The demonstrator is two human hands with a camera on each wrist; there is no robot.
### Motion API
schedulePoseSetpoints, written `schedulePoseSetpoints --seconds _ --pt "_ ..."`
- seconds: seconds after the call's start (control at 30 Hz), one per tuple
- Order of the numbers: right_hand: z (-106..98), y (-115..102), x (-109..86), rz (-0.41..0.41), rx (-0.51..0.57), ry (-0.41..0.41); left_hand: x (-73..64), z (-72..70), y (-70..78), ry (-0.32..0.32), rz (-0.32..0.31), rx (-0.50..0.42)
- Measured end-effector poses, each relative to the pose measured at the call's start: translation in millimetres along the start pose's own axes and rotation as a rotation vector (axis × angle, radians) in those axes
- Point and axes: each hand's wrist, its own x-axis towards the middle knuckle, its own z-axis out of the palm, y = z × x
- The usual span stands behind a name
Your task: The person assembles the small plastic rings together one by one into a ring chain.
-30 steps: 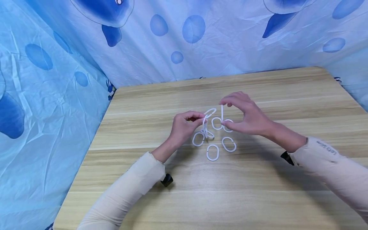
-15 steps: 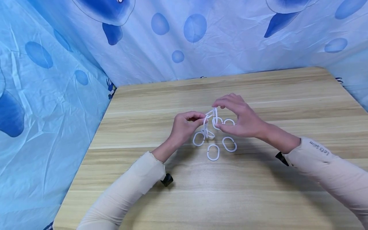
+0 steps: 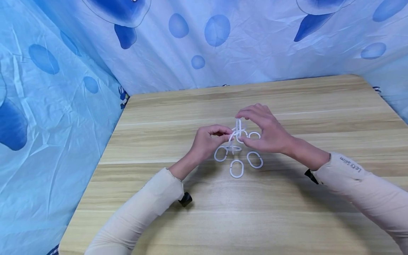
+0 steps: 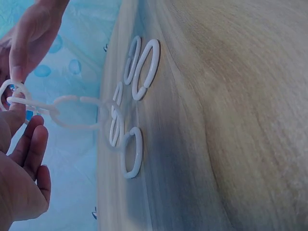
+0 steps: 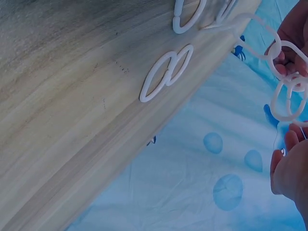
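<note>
My left hand (image 3: 211, 140) pinches a white oval plastic link, part of a short hanging chain. In the left wrist view, a chain link (image 4: 79, 127) hangs toward the table. My right hand (image 3: 266, 131) holds another white link (image 3: 239, 128) upright between thumb and fingertips. This link meets the left hand's links; whether they are hooked together cannot be told. Both hands are close together just above the table. Loose white links lie below: one in front (image 3: 236, 177), one at right (image 3: 257, 168), one at left (image 3: 220, 161), and others partly hidden behind the hands.
The wooden table (image 3: 204, 219) stretches out on all sides of the links. A blue patterned curtain (image 3: 153, 60) hangs behind it and along the left. Black wrist cameras, such as the left one (image 3: 185, 199), sit under both sleeves.
My right hand has moved left, bringing its upright link to the chain. My left hand has shifted slightly right with its links, which now overlap the right hand's link.
</note>
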Motion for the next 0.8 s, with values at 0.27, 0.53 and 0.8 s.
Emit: schedulePoseSetpoints --seconds 0.27,0.53,0.8 --pt "-1.9 2.1 2.4 -0.08 -0.084 0.06 0.1 1.1 -2.1 -0.007 0.042 0.016" --pt "-1.6 0.8 2.8 -0.103 -0.089 0.103 -1.1 -1.7 -2.3 0.051 0.101 0.089" --pt "-0.8 -1.2 3.2 -0.1 -0.079 0.12 -0.2 -1.8 -0.8 0.072 0.015 0.098"
